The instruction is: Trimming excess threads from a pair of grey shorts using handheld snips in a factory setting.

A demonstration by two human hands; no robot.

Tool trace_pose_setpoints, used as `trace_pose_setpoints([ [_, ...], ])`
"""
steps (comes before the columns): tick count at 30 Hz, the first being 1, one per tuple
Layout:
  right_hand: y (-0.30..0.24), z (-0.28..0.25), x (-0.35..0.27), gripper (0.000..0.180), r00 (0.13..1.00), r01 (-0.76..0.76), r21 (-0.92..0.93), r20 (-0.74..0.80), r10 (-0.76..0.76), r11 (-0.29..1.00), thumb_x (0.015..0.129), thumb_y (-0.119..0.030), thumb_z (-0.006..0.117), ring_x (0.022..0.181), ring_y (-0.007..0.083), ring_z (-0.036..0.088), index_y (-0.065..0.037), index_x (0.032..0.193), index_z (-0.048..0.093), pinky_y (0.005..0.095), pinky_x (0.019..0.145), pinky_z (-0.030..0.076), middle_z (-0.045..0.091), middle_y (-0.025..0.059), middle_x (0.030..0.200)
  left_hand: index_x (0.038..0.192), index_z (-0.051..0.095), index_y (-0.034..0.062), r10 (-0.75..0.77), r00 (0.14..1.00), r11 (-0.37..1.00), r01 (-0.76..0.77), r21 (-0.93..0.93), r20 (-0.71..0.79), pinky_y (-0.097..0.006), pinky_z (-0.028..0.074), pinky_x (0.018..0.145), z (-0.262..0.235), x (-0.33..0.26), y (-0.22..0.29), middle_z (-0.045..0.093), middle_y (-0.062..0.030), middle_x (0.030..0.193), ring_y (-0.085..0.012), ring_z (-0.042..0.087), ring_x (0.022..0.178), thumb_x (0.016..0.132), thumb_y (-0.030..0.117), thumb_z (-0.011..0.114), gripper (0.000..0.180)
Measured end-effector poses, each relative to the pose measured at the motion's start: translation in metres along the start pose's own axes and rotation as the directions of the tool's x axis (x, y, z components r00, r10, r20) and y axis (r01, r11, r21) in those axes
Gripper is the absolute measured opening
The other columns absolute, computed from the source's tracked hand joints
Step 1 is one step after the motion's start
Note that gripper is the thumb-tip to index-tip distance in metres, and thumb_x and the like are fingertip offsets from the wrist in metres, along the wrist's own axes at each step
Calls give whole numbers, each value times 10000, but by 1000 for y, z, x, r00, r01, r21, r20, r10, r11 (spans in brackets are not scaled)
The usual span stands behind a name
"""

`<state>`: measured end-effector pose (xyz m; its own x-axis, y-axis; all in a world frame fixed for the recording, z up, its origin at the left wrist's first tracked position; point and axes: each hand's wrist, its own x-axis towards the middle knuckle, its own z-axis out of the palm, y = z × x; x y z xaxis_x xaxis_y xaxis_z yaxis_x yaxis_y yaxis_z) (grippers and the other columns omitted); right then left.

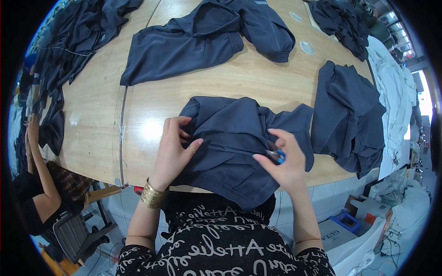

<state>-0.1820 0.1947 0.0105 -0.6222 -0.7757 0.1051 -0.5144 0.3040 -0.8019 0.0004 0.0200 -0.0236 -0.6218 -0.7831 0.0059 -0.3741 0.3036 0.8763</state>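
From where I stand, the worktop point(152, 106) is pale wood with a glossy patch of light on it and a taped seam point(122, 133) running across to the left of the person's place. Dark garments lie all about it: a spread-out one point(184, 53) on the far side, a heap point(78, 39) at the far left, and a folded bundle point(345, 115) just to the right. Beyond that bundle is a mass of white cloth point(391, 87). A co-worker point(43, 207) works at the left edge, near a grey chair point(71, 237), and a blue basket point(346, 222) sits low down on the right.

Right in front of the person is a dark blue-grey garment point(225, 124), rumpled, its gathered band hanging over the near edge. The left hand point(172, 152) is over its left part, thumb and forefinger spread well apart; I can't tell how firmly the fingertips meet the fabric. The right hand point(290, 158) grasps small blue-handled snips point(279, 157) against its curled fingers, thumb and forefinger parted, the metal tip pointing left over the fabric.
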Motion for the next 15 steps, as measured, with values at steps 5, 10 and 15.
trace_pose_setpoints([
  [5, 24, 15, 14, 134, 957, -244, 388, -52, 285, 889, 784, -71, 692, 512, 68, 452, -28, 854, 586, 225, 445, 347, 489, -2, 662, 885, 556, 39, -69, 987, 987, 89, -134, 148, -235, 440, 643, 2, 15, -16, 531, 9, 828, -90, 503, 701, 831, 95, 656, 126],
  [10, 24, 5, 19, 118, 822, -469, 787, 223, 524, 401, 817, -82, 685, 374, 15, 326, -19, 877, 604, 197, 352, 234, 454, -46, 562, 819, 551, 120, -296, 908, 560, 416, -716, 296, -189, 410, 696, -6, 20, -3, 519, 73, 771, -5, 483, 732, 963, 275, 496, 218],
  [15, 15, 9, 19, 119, 816, -455, 801, 200, 542, 389, 829, -97, 677, 367, 17, 308, -16, 875, 604, 197, 352, 228, 431, -54, 530, 825, 550, 121, -265, 926, 589, 376, -716, 268, -197, 417, 696, -2, 22, -6, 511, 76, 756, -12, 485, 731, 968, 278, 484, 222],
])
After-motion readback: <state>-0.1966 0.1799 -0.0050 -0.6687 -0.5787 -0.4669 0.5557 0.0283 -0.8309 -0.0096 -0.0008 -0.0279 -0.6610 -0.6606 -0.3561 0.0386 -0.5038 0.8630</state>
